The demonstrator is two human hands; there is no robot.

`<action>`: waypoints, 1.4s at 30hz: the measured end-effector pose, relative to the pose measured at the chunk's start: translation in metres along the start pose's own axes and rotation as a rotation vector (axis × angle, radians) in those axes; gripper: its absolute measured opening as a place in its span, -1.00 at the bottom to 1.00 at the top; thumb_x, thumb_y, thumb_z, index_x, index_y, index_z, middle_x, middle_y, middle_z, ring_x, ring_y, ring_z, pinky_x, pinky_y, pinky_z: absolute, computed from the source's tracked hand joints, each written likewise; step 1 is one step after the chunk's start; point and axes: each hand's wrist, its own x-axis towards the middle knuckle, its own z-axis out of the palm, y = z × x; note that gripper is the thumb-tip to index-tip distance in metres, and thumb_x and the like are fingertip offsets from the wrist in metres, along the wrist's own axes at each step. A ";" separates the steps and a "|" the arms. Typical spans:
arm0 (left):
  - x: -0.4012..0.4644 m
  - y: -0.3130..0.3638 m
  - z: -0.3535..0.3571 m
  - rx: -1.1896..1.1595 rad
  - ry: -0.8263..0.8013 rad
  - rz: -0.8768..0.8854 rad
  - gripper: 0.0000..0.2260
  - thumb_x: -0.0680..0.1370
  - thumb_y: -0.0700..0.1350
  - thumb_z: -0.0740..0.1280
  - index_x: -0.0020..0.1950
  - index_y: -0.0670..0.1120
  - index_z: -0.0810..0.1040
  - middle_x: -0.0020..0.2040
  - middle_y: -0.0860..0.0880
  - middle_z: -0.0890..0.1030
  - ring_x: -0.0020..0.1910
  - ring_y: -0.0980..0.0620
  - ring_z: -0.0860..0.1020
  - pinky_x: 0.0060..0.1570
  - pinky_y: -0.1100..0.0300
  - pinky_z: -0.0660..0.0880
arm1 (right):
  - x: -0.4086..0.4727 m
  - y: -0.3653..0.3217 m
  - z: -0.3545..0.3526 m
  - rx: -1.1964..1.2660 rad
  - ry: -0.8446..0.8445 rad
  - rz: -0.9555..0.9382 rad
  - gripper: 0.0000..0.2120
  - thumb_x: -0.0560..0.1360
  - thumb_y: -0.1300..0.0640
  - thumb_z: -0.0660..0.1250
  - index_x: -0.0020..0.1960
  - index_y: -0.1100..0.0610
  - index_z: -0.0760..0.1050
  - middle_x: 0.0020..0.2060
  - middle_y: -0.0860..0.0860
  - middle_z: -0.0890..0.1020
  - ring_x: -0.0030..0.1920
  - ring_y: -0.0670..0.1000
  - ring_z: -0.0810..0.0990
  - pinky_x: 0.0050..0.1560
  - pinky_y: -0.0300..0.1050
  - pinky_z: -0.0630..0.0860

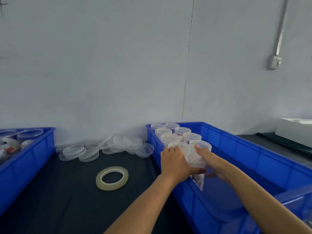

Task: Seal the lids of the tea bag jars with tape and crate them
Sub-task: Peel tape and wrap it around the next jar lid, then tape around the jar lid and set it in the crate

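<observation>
A clear lidded tea bag jar point(194, 157) hangs just inside the left wall of the blue crate point(253, 156) on the right. My left hand point(175, 162) grips its left side and my right hand point(207, 159) grips its right side. Behind it, several sealed jars point(175, 134) stand in two rows at the crate's far left end. A roll of clear tape point(112, 178) lies flat on the dark table point(59, 191), left of my hands.
A heap of loose clear lids point(108, 147) lies against the wall. A second blue crate point(25, 159) at the left holds open jars and tea bags. A white box point(295, 130) sits at the far right. A wall socket point(275, 61) is mounted above.
</observation>
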 end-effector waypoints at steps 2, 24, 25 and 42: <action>0.001 0.002 0.000 -0.015 -0.026 -0.031 -0.06 0.14 0.53 0.37 0.28 -0.11 0.42 0.22 -0.07 0.50 0.20 -0.09 0.42 0.19 0.01 0.34 | 0.005 0.004 0.000 -0.044 0.007 0.018 -0.59 0.65 -0.14 0.04 0.36 0.09 0.30 0.18 0.10 0.50 0.10 0.11 0.50 -0.03 0.01 0.47; -0.024 -0.010 -0.054 0.100 -0.203 0.109 -0.40 0.54 0.31 0.20 0.39 -0.09 0.39 0.40 -0.23 0.34 0.38 -0.24 0.28 0.35 -0.19 0.21 | 0.009 -0.010 0.012 -1.071 0.180 -0.044 -0.48 0.64 -0.14 0.03 0.54 0.00 0.09 0.48 0.12 0.23 0.45 0.20 0.24 0.42 0.13 0.23; -0.026 -0.018 -0.064 0.110 -0.172 0.105 -0.44 0.56 0.27 0.22 0.37 -0.10 0.42 0.39 -0.22 0.37 0.37 -0.23 0.30 0.35 -0.18 0.22 | 0.005 -0.017 0.020 -1.089 0.225 -0.069 -0.47 0.62 -0.18 0.04 0.52 -0.01 0.11 0.48 0.11 0.23 0.44 0.21 0.24 0.39 0.15 0.26; -0.111 -0.298 -0.268 0.052 0.048 -0.594 -0.80 0.53 0.03 0.35 -0.18 -0.06 0.46 -0.28 -0.05 0.50 -0.26 -0.02 0.49 -0.16 0.09 0.42 | -0.038 -0.130 0.296 -0.224 -0.388 -0.502 -0.84 0.57 0.22 0.25 0.12 0.20 0.53 -0.02 0.10 0.56 0.00 0.05 0.51 -0.03 -0.12 0.41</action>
